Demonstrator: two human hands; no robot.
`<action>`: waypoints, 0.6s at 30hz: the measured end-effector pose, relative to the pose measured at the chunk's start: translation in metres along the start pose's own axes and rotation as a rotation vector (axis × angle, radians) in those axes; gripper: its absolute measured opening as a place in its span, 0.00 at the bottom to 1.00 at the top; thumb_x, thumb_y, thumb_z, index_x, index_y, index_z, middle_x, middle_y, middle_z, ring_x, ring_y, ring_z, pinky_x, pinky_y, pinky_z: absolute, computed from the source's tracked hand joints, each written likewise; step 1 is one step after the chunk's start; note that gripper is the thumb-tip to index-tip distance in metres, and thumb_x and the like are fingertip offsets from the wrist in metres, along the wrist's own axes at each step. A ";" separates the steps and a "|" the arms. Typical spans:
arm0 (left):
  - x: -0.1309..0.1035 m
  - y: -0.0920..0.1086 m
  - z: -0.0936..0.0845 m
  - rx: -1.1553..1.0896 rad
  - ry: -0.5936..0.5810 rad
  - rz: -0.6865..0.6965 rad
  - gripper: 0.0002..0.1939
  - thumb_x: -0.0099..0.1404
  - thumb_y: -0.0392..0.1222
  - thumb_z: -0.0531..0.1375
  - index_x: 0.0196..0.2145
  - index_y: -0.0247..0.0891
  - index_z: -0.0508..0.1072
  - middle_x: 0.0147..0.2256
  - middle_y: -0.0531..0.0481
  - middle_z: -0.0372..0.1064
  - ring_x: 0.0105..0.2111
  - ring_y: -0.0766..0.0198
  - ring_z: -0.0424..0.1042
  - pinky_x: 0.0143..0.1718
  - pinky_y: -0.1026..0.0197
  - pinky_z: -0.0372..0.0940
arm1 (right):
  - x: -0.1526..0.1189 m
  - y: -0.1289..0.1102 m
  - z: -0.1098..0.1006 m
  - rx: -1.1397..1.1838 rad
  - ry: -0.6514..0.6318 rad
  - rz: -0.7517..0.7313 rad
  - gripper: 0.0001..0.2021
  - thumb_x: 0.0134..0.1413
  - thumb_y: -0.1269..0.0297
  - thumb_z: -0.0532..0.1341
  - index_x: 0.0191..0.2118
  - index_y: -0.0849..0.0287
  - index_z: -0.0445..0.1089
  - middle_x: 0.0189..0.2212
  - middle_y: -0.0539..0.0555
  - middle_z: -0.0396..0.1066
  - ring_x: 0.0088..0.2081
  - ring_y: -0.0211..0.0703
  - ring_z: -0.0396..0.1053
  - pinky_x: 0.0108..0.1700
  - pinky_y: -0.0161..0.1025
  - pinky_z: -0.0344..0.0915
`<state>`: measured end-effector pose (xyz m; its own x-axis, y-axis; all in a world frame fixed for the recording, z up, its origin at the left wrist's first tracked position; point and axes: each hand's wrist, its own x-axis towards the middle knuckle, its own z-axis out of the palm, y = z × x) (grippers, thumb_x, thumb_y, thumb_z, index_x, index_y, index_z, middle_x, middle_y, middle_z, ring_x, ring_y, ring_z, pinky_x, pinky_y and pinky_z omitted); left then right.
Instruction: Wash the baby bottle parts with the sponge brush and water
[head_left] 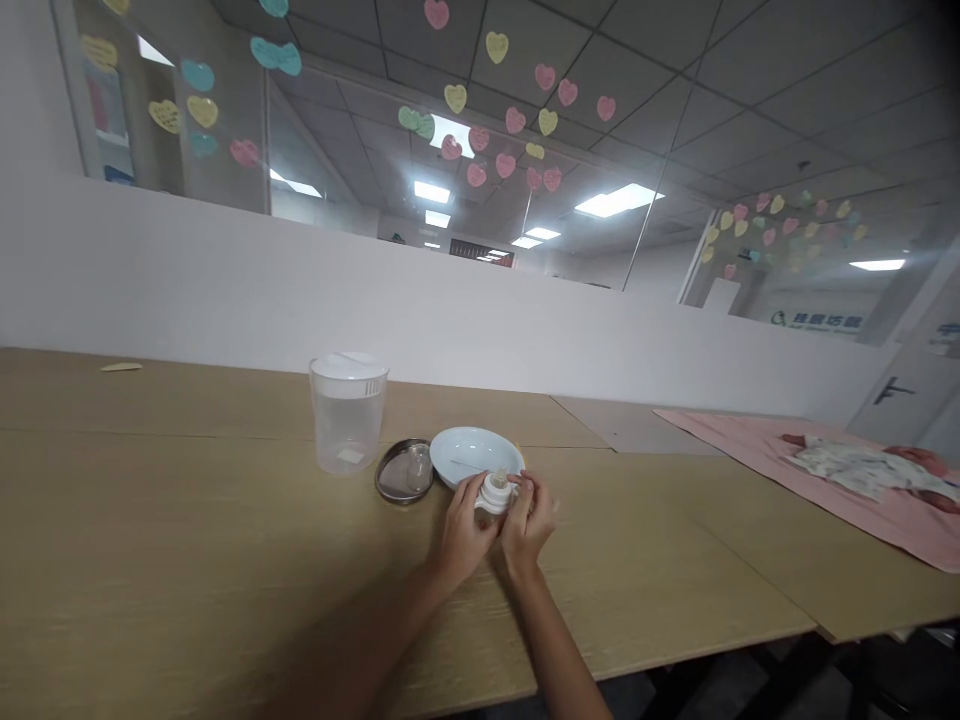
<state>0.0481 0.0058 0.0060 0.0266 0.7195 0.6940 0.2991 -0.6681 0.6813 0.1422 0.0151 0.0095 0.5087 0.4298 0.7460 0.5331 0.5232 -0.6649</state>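
Between my two hands is a baby bottle with a white collar and a pale, see-through teat [495, 492], held upright above the table. My left hand [461, 535] wraps round its left side. My right hand [529, 520] closes on its right side, with fingertips by the collar and teat. My fingers hide much of the bottle body. Just behind it is a white bowl [457, 440] with something thin lying in it. To the left of the bowl sits a round metal tray [388, 488], holding a clear dome-shaped cap [419, 467].
A clear plastic jug [346, 425] with a white lid stands left of the tray. At the right, a baby-like figure in patterned clothing [847, 465] lies on a pink cloth [750, 440]. A white wall [225, 290] with windows rises behind the wooden table [187, 560].
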 end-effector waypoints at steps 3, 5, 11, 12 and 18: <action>-0.001 -0.005 0.002 -0.033 0.013 -0.053 0.31 0.53 0.36 0.61 0.54 0.39 0.56 0.48 0.42 0.64 0.49 0.55 0.66 0.48 0.54 0.63 | -0.002 0.004 -0.001 -0.005 0.016 -0.039 0.16 0.61 0.58 0.46 0.35 0.59 0.67 0.28 0.54 0.73 0.34 0.45 0.68 0.45 0.45 0.54; -0.001 -0.008 0.004 -0.076 0.019 -0.096 0.31 0.52 0.37 0.62 0.52 0.38 0.54 0.47 0.42 0.65 0.46 0.56 0.69 0.44 0.55 0.65 | -0.004 0.007 -0.001 0.020 0.023 -0.096 0.15 0.61 0.58 0.47 0.33 0.59 0.67 0.26 0.53 0.72 0.32 0.43 0.67 0.43 0.43 0.55; -0.001 -0.009 0.006 -0.063 0.024 -0.134 0.19 0.54 0.39 0.61 0.42 0.38 0.59 0.42 0.44 0.68 0.42 0.56 0.70 0.42 0.55 0.64 | -0.006 0.009 0.004 0.118 -0.005 -0.006 0.18 0.62 0.55 0.44 0.38 0.60 0.66 0.33 0.55 0.70 0.37 0.44 0.66 0.41 0.41 0.57; -0.001 -0.008 0.006 -0.067 0.025 -0.125 0.19 0.54 0.39 0.61 0.42 0.37 0.60 0.42 0.44 0.68 0.43 0.56 0.70 0.43 0.55 0.64 | -0.005 0.008 0.004 0.116 -0.018 0.030 0.19 0.62 0.55 0.43 0.39 0.60 0.66 0.35 0.56 0.71 0.39 0.44 0.66 0.42 0.41 0.57; 0.000 0.000 0.001 -0.054 0.009 -0.087 0.20 0.54 0.37 0.61 0.45 0.37 0.65 0.44 0.44 0.67 0.46 0.56 0.67 0.48 0.53 0.62 | -0.004 0.005 0.000 0.034 0.032 -0.036 0.19 0.63 0.57 0.43 0.31 0.59 0.66 0.30 0.55 0.70 0.36 0.43 0.64 0.45 0.44 0.55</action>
<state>0.0492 0.0065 0.0056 -0.0061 0.7734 0.6339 0.2477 -0.6129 0.7503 0.1432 0.0164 0.0034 0.5109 0.3870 0.7676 0.5284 0.5629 -0.6355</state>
